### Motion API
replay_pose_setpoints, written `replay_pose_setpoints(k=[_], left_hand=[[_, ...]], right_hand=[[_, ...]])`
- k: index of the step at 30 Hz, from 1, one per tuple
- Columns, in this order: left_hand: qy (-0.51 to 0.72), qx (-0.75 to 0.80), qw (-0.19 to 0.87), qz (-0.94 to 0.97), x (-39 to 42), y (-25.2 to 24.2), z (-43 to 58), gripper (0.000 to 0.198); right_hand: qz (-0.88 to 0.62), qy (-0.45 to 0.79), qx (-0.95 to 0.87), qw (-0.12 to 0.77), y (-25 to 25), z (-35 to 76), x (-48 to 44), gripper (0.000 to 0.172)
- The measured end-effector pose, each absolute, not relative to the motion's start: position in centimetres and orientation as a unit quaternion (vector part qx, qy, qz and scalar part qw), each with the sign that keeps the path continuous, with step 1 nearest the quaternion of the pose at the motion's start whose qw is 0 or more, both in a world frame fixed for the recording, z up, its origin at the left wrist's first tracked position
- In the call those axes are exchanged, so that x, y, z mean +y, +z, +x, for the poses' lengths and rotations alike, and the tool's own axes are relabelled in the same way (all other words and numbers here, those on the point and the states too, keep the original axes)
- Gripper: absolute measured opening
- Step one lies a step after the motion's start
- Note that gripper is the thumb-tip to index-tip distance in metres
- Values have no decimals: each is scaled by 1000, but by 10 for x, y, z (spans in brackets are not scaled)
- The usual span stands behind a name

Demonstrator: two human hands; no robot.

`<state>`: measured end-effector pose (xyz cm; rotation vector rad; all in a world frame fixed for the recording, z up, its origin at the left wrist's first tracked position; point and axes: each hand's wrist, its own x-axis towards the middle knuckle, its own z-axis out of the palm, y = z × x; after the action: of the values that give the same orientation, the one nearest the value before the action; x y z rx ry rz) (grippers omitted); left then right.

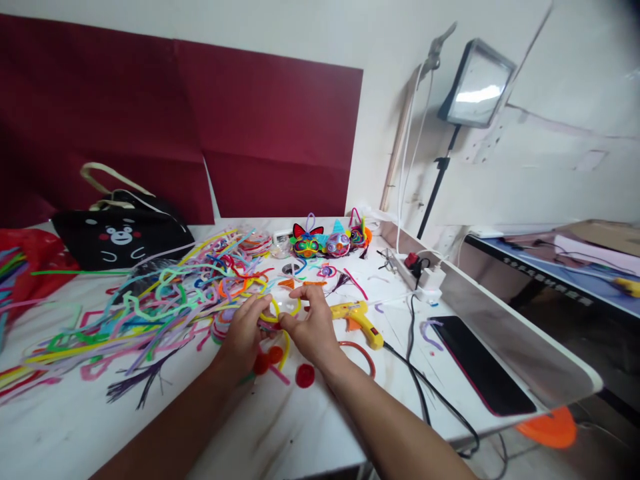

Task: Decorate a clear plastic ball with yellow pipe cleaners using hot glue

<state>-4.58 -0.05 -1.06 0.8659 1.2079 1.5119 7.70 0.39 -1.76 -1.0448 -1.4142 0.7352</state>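
Observation:
A yellow pipe cleaner [275,309] curves between my two hands near the middle of the table. My left hand [246,337] is closed with its fingertips pinched on one side of it. The thumb of my right hand [314,327] presses toward the same yellow loop, and the index finger arches above it. Just below the hands lie a red coiled disc [305,375] and smaller red-orange pieces [275,355]. A yellow glue gun [361,317] rests on its side right of my right hand. Part of what the fingers grip is hidden.
Many loose pipe cleaners [165,300] spread across the left side. Finished colourful ornaments [307,243] stand at the back by the wall. A black bag [120,237] sits back left. On the right are a dark phone [480,363], cables and a white plug adapter [432,279].

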Motion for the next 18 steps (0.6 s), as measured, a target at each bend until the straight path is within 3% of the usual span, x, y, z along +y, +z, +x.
replay_pose_setpoints(k=[18], left_hand=[[636,481,506,329,-2,-3,-41,41]], right_hand=[[-423,290,-637,575,-19,78,7,29]])
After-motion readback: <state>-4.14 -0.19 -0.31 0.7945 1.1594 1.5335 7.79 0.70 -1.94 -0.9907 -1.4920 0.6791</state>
